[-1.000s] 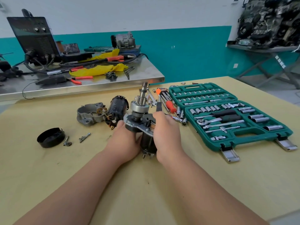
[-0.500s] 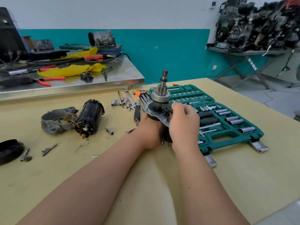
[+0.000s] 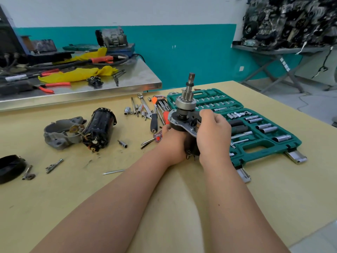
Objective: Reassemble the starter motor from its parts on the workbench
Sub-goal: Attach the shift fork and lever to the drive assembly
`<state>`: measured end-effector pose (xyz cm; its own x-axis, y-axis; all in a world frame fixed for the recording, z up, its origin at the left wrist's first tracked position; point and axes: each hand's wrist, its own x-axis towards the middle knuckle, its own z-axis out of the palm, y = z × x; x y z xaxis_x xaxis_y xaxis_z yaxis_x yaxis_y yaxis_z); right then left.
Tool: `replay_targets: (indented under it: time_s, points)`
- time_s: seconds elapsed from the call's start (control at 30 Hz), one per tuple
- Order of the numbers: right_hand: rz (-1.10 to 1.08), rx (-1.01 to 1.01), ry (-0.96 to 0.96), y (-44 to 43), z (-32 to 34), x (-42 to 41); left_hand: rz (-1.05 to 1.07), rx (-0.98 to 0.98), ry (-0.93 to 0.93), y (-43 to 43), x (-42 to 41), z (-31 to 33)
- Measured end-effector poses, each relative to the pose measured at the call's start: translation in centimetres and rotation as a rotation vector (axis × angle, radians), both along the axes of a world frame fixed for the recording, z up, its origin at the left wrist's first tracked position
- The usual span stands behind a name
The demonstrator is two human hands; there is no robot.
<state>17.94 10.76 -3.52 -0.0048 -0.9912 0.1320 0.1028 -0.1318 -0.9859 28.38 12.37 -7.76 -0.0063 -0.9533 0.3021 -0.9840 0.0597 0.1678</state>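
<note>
Mid-assembly, left hand and right hand both gripping the upright geared shaft — next, probably lining it up with the black casing.

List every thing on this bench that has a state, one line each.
Shaft assembly: upright, pinion end up, held in both grips.
Left grip: curled round the assembly's body.
Right grip: curled round its plate side.
Black motor housing: on its side, unfitted.
Grey nose housing: lying loose beside it.
Black cap: off, lying on the bench.
Socket case: open flat.
</note>
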Motion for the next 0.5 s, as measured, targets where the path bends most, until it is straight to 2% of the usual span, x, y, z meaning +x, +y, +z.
replay_targets:
  time_s: [0.17,0.3,0.5]
  points:
    - [-0.010,0.045,-0.018,0.1,0.1,0.0,0.028,0.036,-0.045,0.1,0.1,0.2]
    - [0.042,0.093,-0.036,0.5,0.1,0.5,-0.004,-0.083,-0.074,1.5,1.0,0.5]
    - [0.100,0.023,-0.022,1.4,0.2,0.9,-0.010,-0.108,-0.078,2.3,1.2,0.6]
